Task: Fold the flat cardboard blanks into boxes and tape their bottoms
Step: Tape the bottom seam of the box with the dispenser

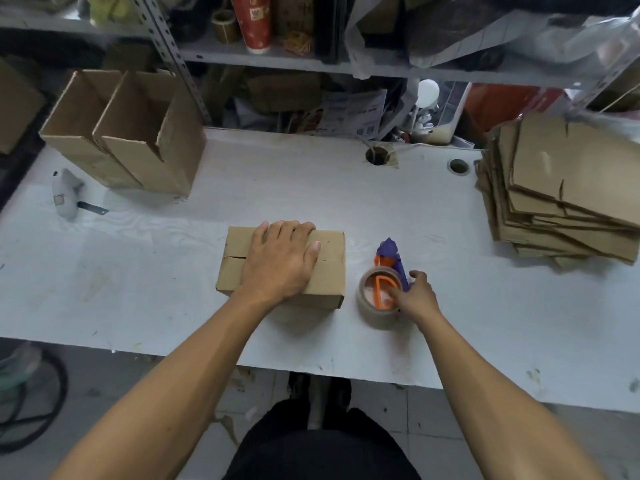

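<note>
The right hand (417, 296) closed its grip on the tape dispenser (384, 284), fingers curled round its orange-and-purple frame. The left hand (282, 259) lay flat, fingers spread, pressing the folded box (332, 268) mid-tabletop (138, 271). Flat blanks (568, 192) were stacked far right; two finished boxes (128, 133) stood far left.

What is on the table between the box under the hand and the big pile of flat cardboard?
The tape dispenser, with the right hand reaching onto it, in the head view.
</note>
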